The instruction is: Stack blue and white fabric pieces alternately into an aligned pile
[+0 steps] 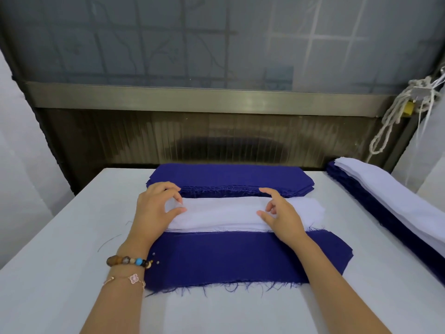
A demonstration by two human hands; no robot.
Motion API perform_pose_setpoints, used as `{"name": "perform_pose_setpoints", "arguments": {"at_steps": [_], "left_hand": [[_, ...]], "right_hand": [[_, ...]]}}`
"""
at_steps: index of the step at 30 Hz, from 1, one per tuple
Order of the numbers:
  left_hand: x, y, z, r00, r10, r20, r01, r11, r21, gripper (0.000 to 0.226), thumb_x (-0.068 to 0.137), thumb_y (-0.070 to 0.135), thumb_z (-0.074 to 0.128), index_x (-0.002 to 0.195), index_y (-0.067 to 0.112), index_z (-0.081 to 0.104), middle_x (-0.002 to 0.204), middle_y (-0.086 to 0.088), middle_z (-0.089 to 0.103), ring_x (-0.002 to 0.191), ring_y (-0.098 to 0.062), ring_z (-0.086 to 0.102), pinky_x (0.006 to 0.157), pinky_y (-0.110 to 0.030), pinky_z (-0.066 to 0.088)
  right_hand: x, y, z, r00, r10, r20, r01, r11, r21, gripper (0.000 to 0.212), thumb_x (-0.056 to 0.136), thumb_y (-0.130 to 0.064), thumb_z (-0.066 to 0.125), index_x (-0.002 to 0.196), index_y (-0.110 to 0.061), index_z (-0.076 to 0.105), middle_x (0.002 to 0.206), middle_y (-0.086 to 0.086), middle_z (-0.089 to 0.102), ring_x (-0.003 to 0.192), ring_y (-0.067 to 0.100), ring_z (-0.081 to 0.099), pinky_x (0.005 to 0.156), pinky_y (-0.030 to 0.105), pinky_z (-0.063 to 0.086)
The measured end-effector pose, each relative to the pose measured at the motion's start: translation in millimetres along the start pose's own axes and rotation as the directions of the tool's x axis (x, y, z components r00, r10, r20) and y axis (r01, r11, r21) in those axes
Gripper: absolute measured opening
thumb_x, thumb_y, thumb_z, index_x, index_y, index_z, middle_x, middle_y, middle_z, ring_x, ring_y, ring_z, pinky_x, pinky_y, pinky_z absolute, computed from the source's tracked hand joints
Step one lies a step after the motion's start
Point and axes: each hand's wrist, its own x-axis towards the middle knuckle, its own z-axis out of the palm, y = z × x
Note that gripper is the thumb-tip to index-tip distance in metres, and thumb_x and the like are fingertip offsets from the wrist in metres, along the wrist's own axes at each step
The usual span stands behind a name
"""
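- A blue piece (240,256) is lying flat at the middle of the counter (60,261), towards its near edge, with frayed threads trailing from its near side.
- Just beyond it, a white stack (228,213) is sitting with its near edge touching the blue piece.
- The left grip (156,208) and right grip (283,214) are curling over the stack, thumbs resting on the top sheet; I cannot tell whether either is already pinching a layer.
- The thin sheets are probably clinging, so two could lift together and break the alternation. An uneven pull would be laying the sheet down skewed.
- A blue stack (228,177) is waiting at the far edge, and a mixed pile (390,201) is running along the right edge.
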Motion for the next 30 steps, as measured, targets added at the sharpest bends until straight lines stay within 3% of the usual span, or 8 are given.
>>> {"name": "perform_pose_setpoints", "arguments": {"at_steps": [4, 9, 13, 18, 22, 25, 28, 30], "left_hand": [[-3.0, -5.2, -5.2, 0.999, -0.016, 0.046, 0.020, 0.996, -0.092, 0.023, 0.070, 0.013, 0.084, 0.073, 0.024, 0.065, 0.086, 0.010, 0.067, 0.093, -0.012, 0.060, 0.091, -0.039, 0.047], [-6.0, -17.5, -4.6, 0.991, -0.129, 0.042, 0.135, 0.972, -0.190, 0.021, 0.077, 0.014, 0.078, 0.073, 0.029, 0.063, 0.078, 0.012, 0.066, 0.082, -0.004, 0.058, 0.076, -0.023, 0.046], [-7.1, -22.7, 0.1, 0.980, -0.193, 0.036, 0.196, 0.955, -0.220, 0.015, 0.079, 0.015, 0.076, 0.076, 0.026, 0.065, 0.079, 0.012, 0.066, 0.080, -0.006, 0.060, 0.071, -0.017, 0.044], [-6.4, -30.0, 6.3, 0.971, -0.236, 0.044, 0.240, 0.951, -0.195, 0.012, 0.084, 0.017, 0.072, 0.078, 0.026, 0.066, 0.080, 0.015, 0.066, 0.078, -0.005, 0.060, 0.069, -0.015, 0.043], [-4.7, -30.9, 8.2, 0.966, -0.256, 0.040, 0.259, 0.950, -0.173, 0.011, 0.086, 0.019, 0.070, 0.080, 0.027, 0.067, 0.081, 0.016, 0.066, 0.078, -0.004, 0.059, 0.069, -0.014, 0.042], [-4.4, -30.1, 8.6, 0.966, -0.257, 0.030, 0.258, 0.955, -0.148, 0.008, 0.087, 0.020, 0.069, 0.083, 0.027, 0.067, 0.082, 0.013, 0.065, 0.078, -0.002, 0.057, 0.069, -0.013, 0.040], [-5.2, -29.1, 8.6, 0.963, -0.270, 0.021, 0.270, 0.950, -0.154, 0.005, 0.088, 0.019, 0.068, 0.088, 0.024, 0.068, 0.086, 0.008, 0.066, 0.079, -0.003, 0.057, 0.069, -0.013, 0.040], [-6.2, -28.0, 7.3, 0.962, -0.273, 0.004, 0.269, 0.945, -0.187, 0.003, 0.090, 0.019, 0.066, 0.090, 0.021, 0.068, 0.086, 0.006, 0.067, 0.080, -0.005, 0.058, 0.068, -0.015, 0.041]], "right_hand": [[7.4, -0.8, -4.3, 0.996, 0.004, 0.092, 0.002, 0.998, -0.065, 0.068, 0.090, -0.026, 0.065, 0.144, -0.043, 0.028, 0.084, -0.007, 0.055, 0.078, 0.010, 0.054, 0.068, 0.014, 0.044], [16.6, 0.8, -13.3, 0.985, 0.068, 0.159, -0.052, 0.993, -0.105, 0.030, 0.088, -0.035, 0.067, 0.114, -0.036, 0.052, 0.082, -0.008, 0.053, 0.075, 0.011, 0.053, 0.065, 0.021, 0.044], [19.7, 13.7, -28.1, 0.984, 0.154, 0.084, -0.147, 0.986, -0.084, 0.023, 0.085, -0.034, 0.070, 0.103, -0.027, 0.056, 0.083, -0.013, 0.051, 0.078, 0.008, 0.050, 0.062, 0.015, 0.037], [19.6, 44.4, -60.0, 0.943, 0.330, 0.050, -0.322, 0.938, -0.124, 0.029, 0.089, -0.030, 0.064, 0.115, -0.018, 0.057, 0.105, -0.004, 0.051, 0.096, 0.014, 0.049, 0.082, 0.024, 0.037], [1.9, 67.0, -69.6, 0.898, 0.436, -0.063, -0.437, 0.899, -0.017, 0.028, 0.088, -0.041, 0.063, 0.107, -0.022, 0.054, 0.093, 0.001, 0.063, 0.084, 0.020, 0.060, 0.075, 0.030, 0.041], [-7.9, 74.8, -67.3, 0.869, 0.455, -0.196, -0.447, 0.890, 0.086, 0.024, 0.086, -0.041, 0.067, 0.100, -0.022, 0.058, 0.092, 0.004, 0.062, 0.079, 0.019, 0.056, 0.068, 0.029, 0.040], [-8.5, 75.9, -65.3, 0.859, 0.450, -0.243, -0.424, 0.892, 0.156, 0.020, 0.087, -0.034, 0.067, 0.098, -0.017, 0.065, 0.092, 0.008, 0.059, 0.077, 0.019, 0.053, 0.066, 0.028, 0.040], [-8.2, 75.1, -65.7, 0.848, 0.435, -0.303, -0.389, 0.899, 0.202, 0.018, 0.088, -0.032, 0.067, 0.096, -0.016, 0.068, 0.097, 0.008, 0.056, 0.081, 0.019, 0.052, 0.070, 0.028, 0.041]]}}
